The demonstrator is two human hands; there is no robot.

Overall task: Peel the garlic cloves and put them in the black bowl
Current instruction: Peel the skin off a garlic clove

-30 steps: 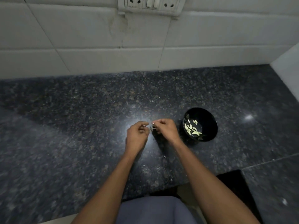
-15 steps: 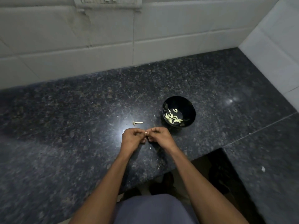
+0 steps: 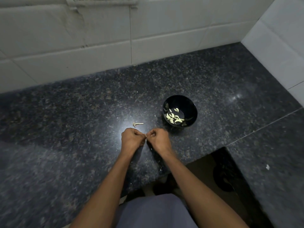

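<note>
Pinching a pale scrap (image 3: 146,136) together, left hand (image 3: 132,139) and right hand (image 3: 157,139); speckled granite counter (image 3: 65,122), white-tiled wall (image 3: 98,46).

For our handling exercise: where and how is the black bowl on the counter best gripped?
Grip the black bowl by its rim on the right, coming from above. It stands upright and open; the hands crowd its near left.

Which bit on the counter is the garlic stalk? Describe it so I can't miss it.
On the dark granite counter, look left of the black bowl, just beyond the left hand. The garlic stalk lies there alone: a thin pale stick, unlike the curved peeled cloves inside the bowl.
</note>
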